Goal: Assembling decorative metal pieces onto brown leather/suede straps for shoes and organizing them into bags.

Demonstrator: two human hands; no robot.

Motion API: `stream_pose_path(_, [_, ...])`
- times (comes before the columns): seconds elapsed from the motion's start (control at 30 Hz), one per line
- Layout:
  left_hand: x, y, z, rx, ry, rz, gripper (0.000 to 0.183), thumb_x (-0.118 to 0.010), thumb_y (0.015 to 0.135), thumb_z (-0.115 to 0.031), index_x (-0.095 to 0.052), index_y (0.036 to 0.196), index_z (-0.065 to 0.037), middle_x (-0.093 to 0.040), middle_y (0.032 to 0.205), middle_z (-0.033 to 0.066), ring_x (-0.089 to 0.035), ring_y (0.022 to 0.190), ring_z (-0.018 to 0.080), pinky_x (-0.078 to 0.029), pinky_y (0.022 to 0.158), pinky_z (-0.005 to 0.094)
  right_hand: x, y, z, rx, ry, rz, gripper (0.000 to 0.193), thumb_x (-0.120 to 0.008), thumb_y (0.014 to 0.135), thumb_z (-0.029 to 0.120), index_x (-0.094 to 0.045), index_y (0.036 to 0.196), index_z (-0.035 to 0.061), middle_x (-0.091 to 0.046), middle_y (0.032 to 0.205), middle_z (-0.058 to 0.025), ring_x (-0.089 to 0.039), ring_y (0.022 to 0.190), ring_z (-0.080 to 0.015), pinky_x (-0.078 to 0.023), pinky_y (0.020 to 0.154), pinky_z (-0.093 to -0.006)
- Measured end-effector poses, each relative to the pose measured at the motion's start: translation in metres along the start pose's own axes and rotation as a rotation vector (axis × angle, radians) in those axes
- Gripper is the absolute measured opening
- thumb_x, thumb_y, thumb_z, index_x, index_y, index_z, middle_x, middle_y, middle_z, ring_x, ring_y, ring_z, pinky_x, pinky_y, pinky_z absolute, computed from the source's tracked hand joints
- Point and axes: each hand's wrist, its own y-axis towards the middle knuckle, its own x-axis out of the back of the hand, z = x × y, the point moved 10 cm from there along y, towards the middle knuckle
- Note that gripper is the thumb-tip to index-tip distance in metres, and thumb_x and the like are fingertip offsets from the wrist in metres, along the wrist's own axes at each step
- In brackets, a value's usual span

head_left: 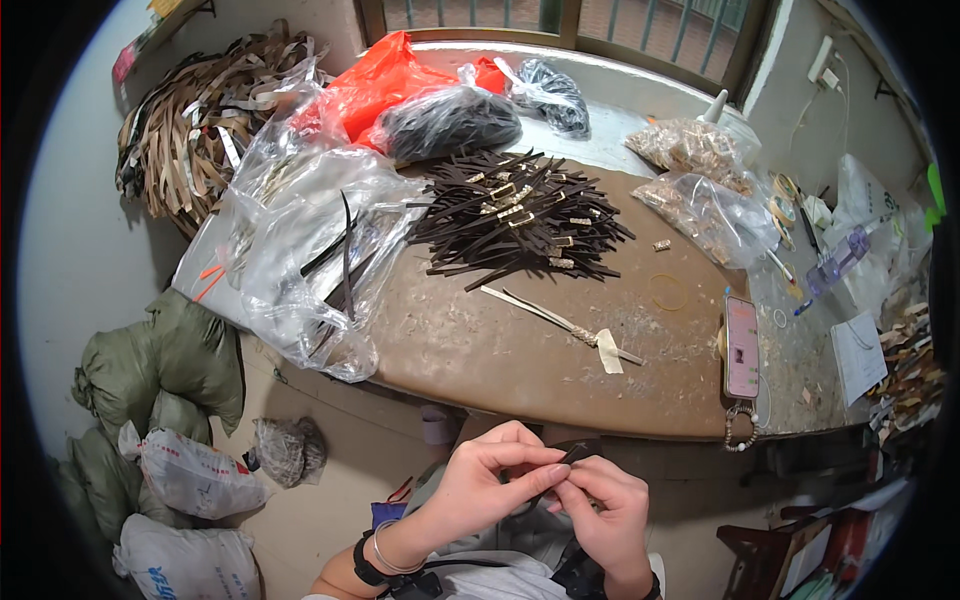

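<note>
fingers first: both hands meet low in the view, in front of the near table edge. left hand (pixel 490 482) pinching, thumb against forefinger, on a small dark strip (pixel 577 452); right hand (pixel 606 508) grasping at the same strip, its fingertips next to the left's. strip mostly covered by the fingers; its lower end cannot be made out. left wrist carries a silver bangle (pixel 378 548) and a dark band.

beyond the hands, the brown tabletop (pixel 480 350). nearest on it, a pale braided strip (pixel 545 313) lying slantwise, a cream piece of tape (pixel 608 352) across it near one end. behind that, a heaped pile of dark strips (pixel 520 225), many with gold-toned glittering fittings among them. right of the pile, one loose fitting (pixel 662 245) and a thin yellow ring (pixel 669 292). farther right, a phone (pixel 741 350) propped upright, screen lit, beaded loop (pixel 740 427) hanging below at the table edge.

left of the pile, crumpled clear plastic (pixel 280 225) with dark strips partly within. at the back, a red bag (pixel 385 75) by the window.
</note>
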Motion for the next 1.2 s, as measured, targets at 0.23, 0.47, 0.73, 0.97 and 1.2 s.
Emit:
stream_pose_path(0.23, [-0.007, -0.002, -0.002, 0.156, 0.066, 0.028, 0.016, -0.072, 0.088, 0.0, -0.073, 0.103, 0.004, -0.071, 0.096, 0.0094, -0.066, 0.081, 0.0113, -0.052, 0.066, 0.0202, 0.037, 0.007, 0.009, -0.024, 0.143, -0.238, 0.028, -0.065, 0.081, -0.016, -0.072, 0.107, -0.005, -0.064, 0.09, -0.0108, -0.065, 0.076, -0.0133, -0.058, 0.063, -0.0235])
stream_pose_path(0.47, [-0.041, -0.01, 0.008, 0.47, -0.36, 0.452, 0.029, -0.054, 0.104, -0.022, -0.07, 0.111, 0.001, -0.074, 0.095, 0.0063, -0.069, 0.081, 0.0088, -0.051, 0.058, 0.019, 0.033, 0.023, 0.0, 0.017, 0.427, 0.012, 0.019, -0.077, 0.07, -0.01, -0.078, 0.087, -0.0019, -0.062, 0.088, -0.009, -0.061, 0.074, -0.013, -0.047, 0.06, -0.0217])
stream_pose_path(0.73, [-0.042, -0.007, 0.029, 0.472, -0.673, 0.411, 0.017, -0.065, 0.097, -0.014, -0.068, 0.101, 0.002, -0.072, 0.092, 0.0083, -0.073, 0.083, 0.0161, -0.057, 0.068, 0.0195, 0.032, 0.095, -0.005, -0.035, 0.024, 0.263, 0.011, -0.068, 0.079, -0.001, -0.072, 0.089, -0.0022, -0.067, 0.09, -0.0118, -0.065, 0.083, -0.017, -0.052, 0.074, -0.0301])
stream_pose_path(0.97, [-0.015, 0.005, 0.011, 0.369, -0.476, 0.118, 0.012, -0.067, 0.091, 0.002, -0.069, 0.101, 0.009, -0.066, 0.093, 0.011, -0.073, 0.079, 0.0203, -0.061, 0.068, 0.0237, 0.146, 0.272, -0.094, 0.167, -1.107, -0.199, 0.061, -0.053, 0.081, -0.007, -0.049, 0.14, 0.0052, -0.045, 0.148, -0.019, -0.049, 0.13, -0.0378, -0.042, 0.108, -0.0421])
stream_pose_path(1.2, [0.011, -0.001, -0.008, 0.221, -0.423, 0.078, 0.018, -0.066, 0.094, -0.006, -0.071, 0.109, 0.003, -0.068, 0.094, 0.0074, -0.071, 0.083, 0.0139, -0.059, 0.074, 0.022, 0.147, 0.287, -0.114, 0.153, -1.29, -0.088, 0.019, -0.058, 0.085, 0.004, -0.07, 0.099, -0.0007, -0.063, 0.099, -0.0193, -0.064, 0.093, -0.0369, -0.051, 0.084, -0.0466])
